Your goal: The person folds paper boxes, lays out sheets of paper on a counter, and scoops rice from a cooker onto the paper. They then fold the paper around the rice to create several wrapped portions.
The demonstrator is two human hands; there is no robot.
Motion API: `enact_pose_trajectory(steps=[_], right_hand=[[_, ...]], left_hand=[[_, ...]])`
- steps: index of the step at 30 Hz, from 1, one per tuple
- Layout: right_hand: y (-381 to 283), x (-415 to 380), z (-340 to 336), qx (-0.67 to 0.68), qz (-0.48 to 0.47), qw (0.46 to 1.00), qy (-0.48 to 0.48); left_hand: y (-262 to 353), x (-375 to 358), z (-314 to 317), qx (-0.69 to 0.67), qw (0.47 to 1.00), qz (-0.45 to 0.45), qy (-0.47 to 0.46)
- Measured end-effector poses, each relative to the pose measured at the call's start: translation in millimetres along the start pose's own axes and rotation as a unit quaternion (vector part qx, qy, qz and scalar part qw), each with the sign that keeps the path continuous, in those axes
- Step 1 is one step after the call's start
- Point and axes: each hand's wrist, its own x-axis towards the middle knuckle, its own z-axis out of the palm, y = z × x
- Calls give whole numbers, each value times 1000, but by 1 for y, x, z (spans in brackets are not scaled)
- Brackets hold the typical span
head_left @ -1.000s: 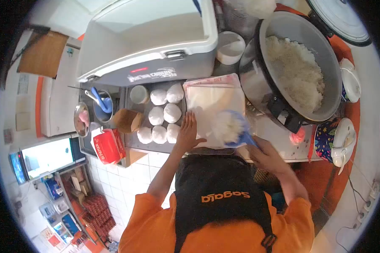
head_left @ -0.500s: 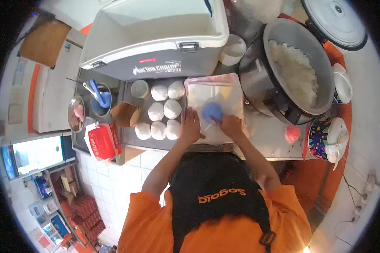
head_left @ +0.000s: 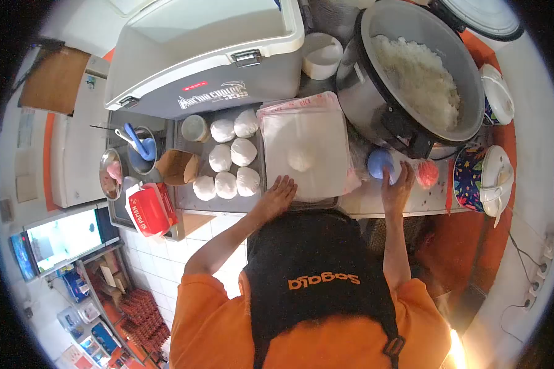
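On a stack of white wrapping paper (head_left: 323, 138) sits a round mound of white rice (head_left: 300, 160). My left hand (head_left: 280, 195) lies flat on the paper's near left edge, fingers stretched out and holding nothing. To the right, on the counter, my right hand (head_left: 399, 187) is at a small blue bowl (head_left: 380, 163). Its thumb touches the bowl while the other fingers point forward, spread apart from it. A crumpled pink-red bundle (head_left: 426, 174) lies just right of those fingers.
Several white wrapped bundles (head_left: 226, 184) stand in rows on a metal tray left of the paper. Behind is an open cooler box (head_left: 209, 89). A large pot of rice (head_left: 345, 92) stands back right. A patterned pot (head_left: 468, 175) sits far right, a red box (head_left: 151, 209) left.
My right hand has carried the blue bowl off the paper to the counter at right, uncovering the rice mound. My left hand stays on the paper's edge. The camera view has shifted slightly.
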Motion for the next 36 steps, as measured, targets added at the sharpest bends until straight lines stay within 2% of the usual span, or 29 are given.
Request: enact_pose_trajectory(steps=[1,3,4,5,8,11,14,17,20,23,26,29,32,35,36], right_hand=[[-29,6,-3,31,-14,999,32],[-69,-5,9,88,-48,980,-174],[-81,-5,24,92,-155,942,-284],[-87,-8,39,96,-258,880,-388],[-91,-43,75,-43,-333,883,-328],[-83,-47,68,-79,-401,826,-389],[-75,-35,61,-55,-450,761,-463],[-75,-21,61,78,-345,829,-433],[-85,-4,57,92,-293,839,-449],[-90,13,59,174,-183,831,-495],[-106,33,46,252,-126,826,-489],[-109,51,40,209,-175,824,-497],[-97,57,48,163,-234,820,-496],[-100,52,51,212,-242,841,-436],[-105,49,51,178,-232,832,-472]], left_hand=[[-5,-3,5,-28,999,8,17],[-15,-2,6,-67,997,12,28],[-17,-1,4,-79,997,10,20],[-15,-2,1,-92,996,7,12],[-2,5,-32,-233,966,-112,-5],[2,2,-37,-208,973,-97,14],[6,-2,-25,-191,979,-78,5],[9,-2,-28,-177,981,-82,18],[7,6,-34,-339,924,-176,14],[2,23,-77,-455,855,-246,25],[-11,30,-84,-497,832,-239,55],[-28,34,-94,-500,825,-261,40],[-40,48,-118,-531,795,-293,6],[-52,57,-121,-517,807,-284,-15],[-53,60,-124,-515,809,-282,-14]])
